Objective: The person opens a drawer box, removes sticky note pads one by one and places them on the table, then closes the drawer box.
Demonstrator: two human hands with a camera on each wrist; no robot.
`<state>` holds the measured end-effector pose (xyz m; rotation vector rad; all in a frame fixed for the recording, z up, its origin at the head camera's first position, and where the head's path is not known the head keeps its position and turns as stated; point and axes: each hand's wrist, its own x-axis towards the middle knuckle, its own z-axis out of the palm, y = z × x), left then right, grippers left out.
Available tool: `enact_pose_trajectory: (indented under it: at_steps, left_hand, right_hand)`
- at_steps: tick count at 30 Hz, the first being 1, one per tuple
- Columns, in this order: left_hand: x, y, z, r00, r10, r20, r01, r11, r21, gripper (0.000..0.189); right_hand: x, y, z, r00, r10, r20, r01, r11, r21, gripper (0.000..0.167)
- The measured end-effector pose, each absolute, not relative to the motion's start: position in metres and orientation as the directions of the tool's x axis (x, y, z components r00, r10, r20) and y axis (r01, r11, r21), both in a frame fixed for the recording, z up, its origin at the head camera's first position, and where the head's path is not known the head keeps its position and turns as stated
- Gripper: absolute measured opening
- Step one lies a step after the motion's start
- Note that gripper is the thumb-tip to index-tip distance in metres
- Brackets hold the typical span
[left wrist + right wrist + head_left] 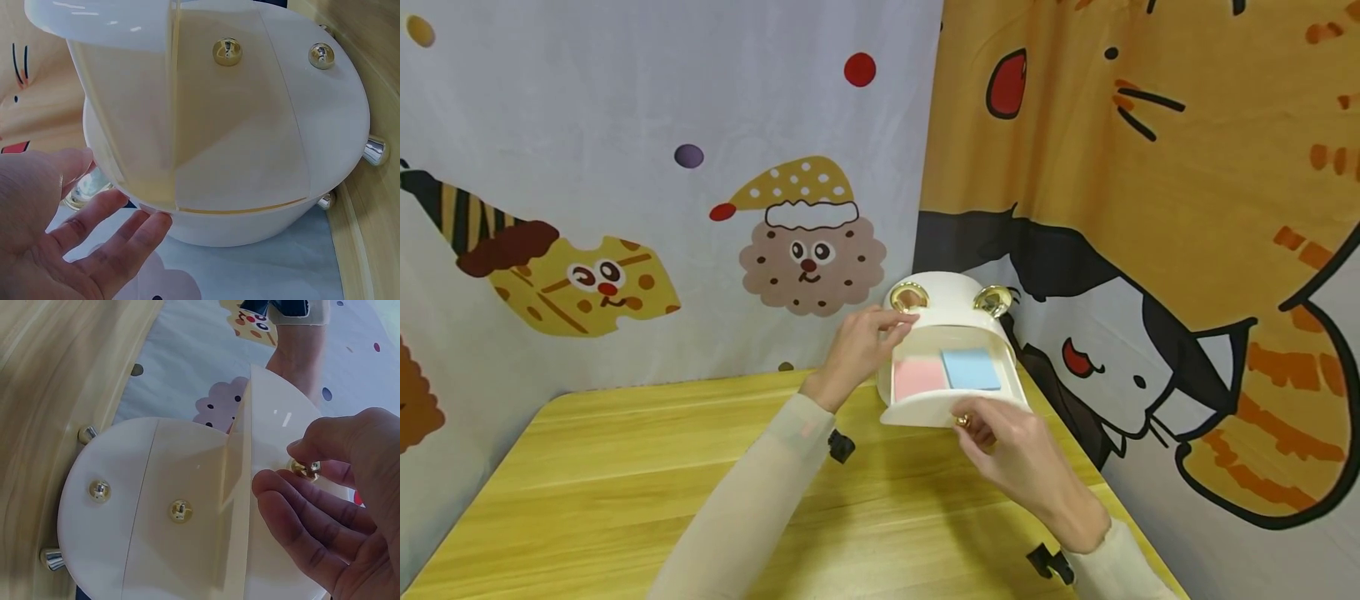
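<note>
A white rounded desktop drawer box (951, 292) with two gold ear-like discs stands at the table's far right corner. Its top drawer (917, 413) is pulled out, with a pink sticky-note pad (919, 378) and a blue sticky-note pad (972, 369) inside. My right hand (1011, 446) pinches the small gold knob (306, 469) on that drawer's front between thumb and fingers. My left hand (861, 346) touches the box's left edge by one gold disc, fingers loosely extended; in the left wrist view, the fingertips (159, 222) rest at its rim.
Two lower drawer fronts with gold knobs (227, 51) show below the open drawer. Short metallic feet (376, 150) hold the box on the wooden table (647, 467). Printed cartoon curtains (805, 83) hang close behind and to the right.
</note>
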<state>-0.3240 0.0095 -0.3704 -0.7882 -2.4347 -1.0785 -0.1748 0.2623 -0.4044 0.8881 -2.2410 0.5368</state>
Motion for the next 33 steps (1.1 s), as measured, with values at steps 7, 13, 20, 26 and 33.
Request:
enact_pose_trajectory:
  at_steps: [7, 13, 20, 26, 33]
  left_hand:
    - [-0.3243, 0.0094, -0.3701, -0.781, 0.345, 0.52, 0.618, 0.545, 0.566, 0.026]
    - [-0.3243, 0.0084, -0.3711, -0.781, 0.344, 0.52, 0.617, 0.548, 0.564, 0.026]
    - [-0.3242, 0.008, -0.3711, -0.778, 0.347, 0.523, 0.621, 0.547, 0.562, 0.026]
    - [-0.3246, 0.008, -0.3722, -0.775, 0.346, 0.529, 0.625, 0.548, 0.557, 0.026]
    - [-0.3246, 0.0079, -0.3728, -0.77, 0.352, 0.531, 0.628, 0.563, 0.538, 0.027]
  right_hand:
    - [-0.172, 0.2633, -0.4058, -0.553, -0.452, 0.7, -0.722, 0.679, -0.132, 0.038]
    - [-0.1716, 0.2636, -0.4066, -0.545, -0.456, 0.703, -0.727, 0.674, -0.127, 0.037]
    - [-0.1705, 0.2625, -0.4066, -0.531, -0.471, 0.705, -0.732, 0.674, -0.101, 0.038]
    - [-0.1694, 0.2618, -0.4072, -0.533, -0.47, 0.703, -0.731, 0.674, -0.104, 0.037]
    - [-0.1684, 0.2632, -0.4065, -0.533, -0.475, 0.7, -0.742, 0.661, -0.116, 0.037]
